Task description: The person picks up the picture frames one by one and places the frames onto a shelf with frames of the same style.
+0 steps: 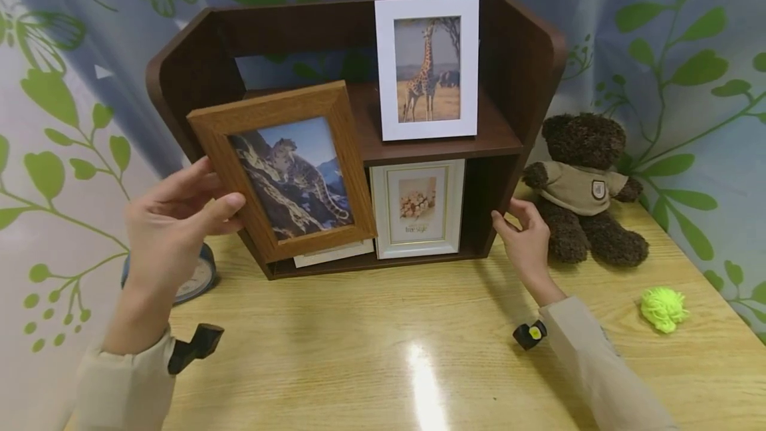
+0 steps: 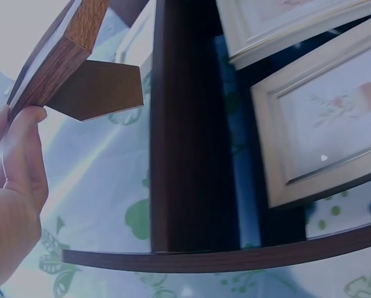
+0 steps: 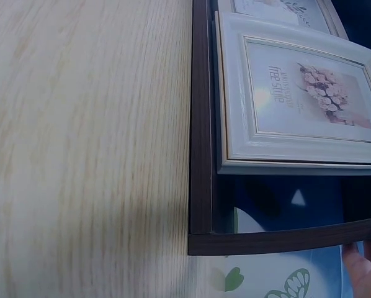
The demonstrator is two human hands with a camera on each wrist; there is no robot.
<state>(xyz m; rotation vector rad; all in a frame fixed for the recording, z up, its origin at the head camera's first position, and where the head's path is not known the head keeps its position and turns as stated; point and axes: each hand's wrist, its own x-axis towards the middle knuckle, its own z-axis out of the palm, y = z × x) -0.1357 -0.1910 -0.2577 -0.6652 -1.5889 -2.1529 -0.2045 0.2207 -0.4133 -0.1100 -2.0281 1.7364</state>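
Note:
My left hand (image 1: 173, 225) grips the left edge of a brown wooden picture frame (image 1: 353, 171) with a snow leopard photo. It holds that frame tilted in front of the shelf's left part. The left wrist view shows the frame's stand (image 2: 105, 93) sticking out behind. My right hand (image 1: 526, 241) holds the lower right side of the dark brown two-tier shelf (image 1: 443, 145), thumb near its front edge; in the right wrist view its fingers (image 3: 357, 264) meet the side panel. A white frame (image 1: 387, 72) with a giraffe photo stands on the upper tier.
A cream frame (image 1: 383, 218) with a flower print stands on the lower tier, another pale frame (image 1: 335, 255) partly hidden beside it. Right of the shelf sit a brown teddy bear (image 1: 583, 185) and a yellow-green yarn ball (image 1: 663, 309). A blue-rimmed round clock (image 1: 206, 271) is behind my left wrist.

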